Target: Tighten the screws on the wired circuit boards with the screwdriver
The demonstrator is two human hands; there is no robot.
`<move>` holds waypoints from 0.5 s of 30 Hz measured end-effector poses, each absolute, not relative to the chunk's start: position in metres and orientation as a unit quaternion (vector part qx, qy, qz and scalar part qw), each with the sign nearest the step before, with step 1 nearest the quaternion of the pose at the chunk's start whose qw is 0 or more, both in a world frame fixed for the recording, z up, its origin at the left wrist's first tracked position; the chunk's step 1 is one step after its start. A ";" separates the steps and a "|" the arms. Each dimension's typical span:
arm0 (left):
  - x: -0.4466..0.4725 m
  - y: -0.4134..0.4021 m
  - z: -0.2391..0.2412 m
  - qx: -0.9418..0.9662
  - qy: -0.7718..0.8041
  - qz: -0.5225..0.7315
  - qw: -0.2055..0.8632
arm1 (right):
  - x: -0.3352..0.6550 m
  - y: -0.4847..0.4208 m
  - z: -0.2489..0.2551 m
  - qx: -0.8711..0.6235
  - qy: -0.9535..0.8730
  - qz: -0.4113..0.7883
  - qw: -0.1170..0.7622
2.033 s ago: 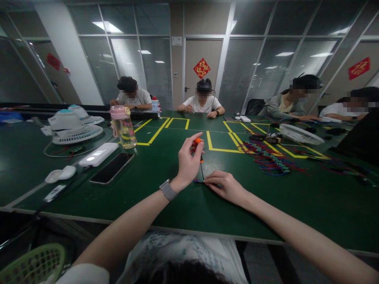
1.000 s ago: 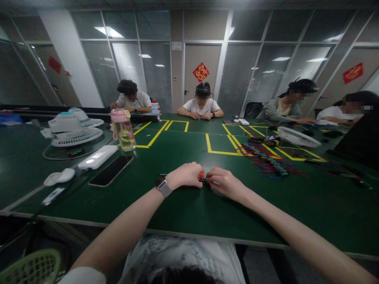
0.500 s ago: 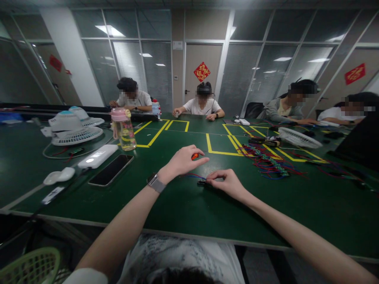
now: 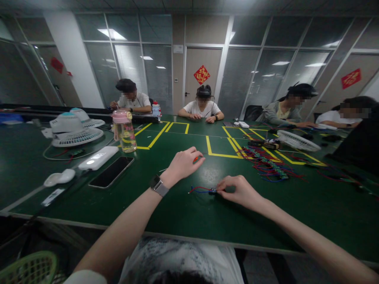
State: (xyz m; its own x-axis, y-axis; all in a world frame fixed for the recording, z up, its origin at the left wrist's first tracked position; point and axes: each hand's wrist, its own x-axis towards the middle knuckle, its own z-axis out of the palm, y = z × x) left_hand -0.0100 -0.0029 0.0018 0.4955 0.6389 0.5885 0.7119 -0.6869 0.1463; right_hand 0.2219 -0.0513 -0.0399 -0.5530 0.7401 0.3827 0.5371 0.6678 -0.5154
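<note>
My left hand (image 4: 185,163) is curled above the table, closed around an orange-handled tool (image 4: 196,159) that my fingers mostly hide. A thin light-coloured rod sticks out behind that hand, perhaps part of the same tool. To the right and nearer to me, my right hand (image 4: 237,190) pinches a small circuit board (image 4: 212,191) by its right end. Red and blue wires (image 4: 199,190) run leftward from this board over the green tabletop. The two hands are apart.
A bunch of wired circuit boards (image 4: 266,162) lies to the right, near a white fan grille (image 4: 298,140). On the left are a phone (image 4: 111,172), a power bank (image 4: 98,157), a pink-lidded bottle (image 4: 124,132) and white fans (image 4: 74,128). Several people sit opposite.
My right hand has moved slightly right and toward me with the circuit board, so its wires now show clear of my left hand. My left hand's fingers have drawn closer together.
</note>
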 end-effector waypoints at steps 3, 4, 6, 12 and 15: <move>-0.009 -0.003 0.001 -0.867 -0.384 -0.310 0.067 | 0.255 -0.065 -0.039 -0.391 -0.874 0.118 0.264; -0.008 -0.004 0.001 -0.869 -0.380 -0.310 0.066 | 0.267 -0.070 -0.041 -0.406 -0.867 0.112 0.264; -0.007 -0.005 0.000 -0.872 -0.373 -0.312 0.062 | 0.291 -0.079 -0.043 -0.448 -0.843 0.117 0.273; -0.005 -0.006 -0.001 -0.877 -0.370 -0.302 0.062 | 0.367 -0.101 -0.048 -0.601 -0.727 0.145 0.299; -0.005 -0.005 -0.001 -0.879 -0.375 -0.287 0.065 | 0.404 -0.106 -0.046 -0.660 -0.678 0.153 0.287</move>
